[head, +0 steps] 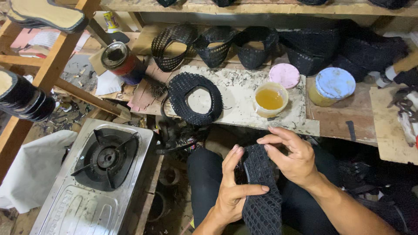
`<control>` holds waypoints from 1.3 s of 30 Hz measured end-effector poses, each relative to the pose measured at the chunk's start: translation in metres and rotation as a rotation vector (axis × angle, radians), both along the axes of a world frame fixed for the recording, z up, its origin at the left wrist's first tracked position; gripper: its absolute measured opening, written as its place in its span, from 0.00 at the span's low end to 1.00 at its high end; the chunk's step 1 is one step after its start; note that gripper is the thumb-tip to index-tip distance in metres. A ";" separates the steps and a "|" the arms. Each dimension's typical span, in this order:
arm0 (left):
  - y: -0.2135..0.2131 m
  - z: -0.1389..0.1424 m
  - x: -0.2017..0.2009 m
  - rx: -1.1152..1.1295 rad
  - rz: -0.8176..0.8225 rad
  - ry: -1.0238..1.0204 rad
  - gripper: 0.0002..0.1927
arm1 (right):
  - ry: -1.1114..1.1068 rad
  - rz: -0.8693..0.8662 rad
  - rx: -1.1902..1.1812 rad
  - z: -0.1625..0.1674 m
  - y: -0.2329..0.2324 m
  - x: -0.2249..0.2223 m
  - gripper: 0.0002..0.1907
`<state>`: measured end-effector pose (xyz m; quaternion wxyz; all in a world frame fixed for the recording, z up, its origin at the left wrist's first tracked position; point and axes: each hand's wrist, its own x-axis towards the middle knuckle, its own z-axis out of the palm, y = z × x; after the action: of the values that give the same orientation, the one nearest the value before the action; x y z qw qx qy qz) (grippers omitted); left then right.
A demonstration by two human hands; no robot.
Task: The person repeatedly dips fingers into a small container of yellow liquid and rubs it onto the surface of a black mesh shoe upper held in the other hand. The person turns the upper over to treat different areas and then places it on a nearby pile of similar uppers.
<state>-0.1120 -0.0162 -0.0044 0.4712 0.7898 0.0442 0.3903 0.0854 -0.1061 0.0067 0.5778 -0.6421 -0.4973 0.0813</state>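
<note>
Fingers, left hand (pixel 233 191): curled round the black woven shoe upper (pixel 261 191); the thumb is laid across its face and the other fingers (pixel 233 156) are raised behind its left edge, so the piece is clamped between them.
Fingers, right hand (pixel 291 159): half-open and bent, the tips brought down on the top edge of the upper; it is touched rather than gripped.
Woven upper: held upright over the lap, between both hands, below the front edge of the table (pixel 339 117); its curved top is turned toward the right fingertips, apparently so the edge can be worked.
Glue cup (pixel 270 99): an open cup of amber liquid is set on the pale board (pixel 244 87), just ahead of the hands, seemingly kept within reach.
Pink lid (pixel 284 75): laid flat just behind the cup.
Blue-lidded jar (pixel 333 85): stood to the right of the cup, closed.
Second upper (pixel 195 99): laid flat on the board's left end, opening upward.
Row of uppers (pixel 213 45): stood side by side at the back of the table, apart from the one in hand.
Gas stove (pixel 104 159): placed low at the left, unlit as far as can be seen.
Tin can (pixel 119 58): stood at the table's left corner, open.
</note>
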 end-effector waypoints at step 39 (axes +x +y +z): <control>0.058 -0.039 0.019 -0.880 0.523 0.526 0.28 | -0.162 0.028 -0.430 0.018 0.011 0.018 0.22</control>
<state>-0.0928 0.0417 -0.0438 0.6165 0.5527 0.5119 0.2290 0.1037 -0.0950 0.0243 0.3845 -0.7480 -0.5221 0.1415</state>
